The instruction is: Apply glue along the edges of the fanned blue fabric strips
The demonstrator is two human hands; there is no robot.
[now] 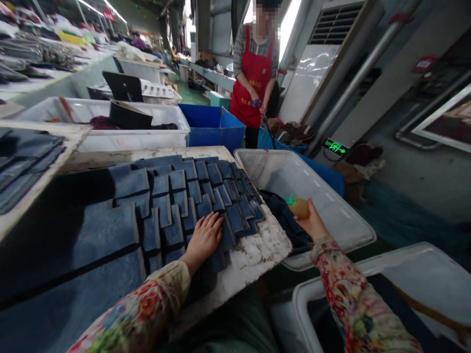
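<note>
My left hand (204, 239) lies flat, fingers stretched out, on several overlapping dark blue fabric pieces (191, 196) spread in rows over a white, paint-stained board (257, 255). My right hand (312, 221) is closed round a brown brush-like tool with a green tip (297, 206), held over a white plastic bin (342, 215) to the right of the board. Dark blue cloth (285, 215) lies in that bin just under the tool. Both my sleeves are floral.
A person in a red apron (253, 78) stands beyond the bins, handling something. A blue crate (213, 125) and a white tub (110, 122) sit behind the board. Another white bin (405, 274) is at lower right. Shelves of material run along the left.
</note>
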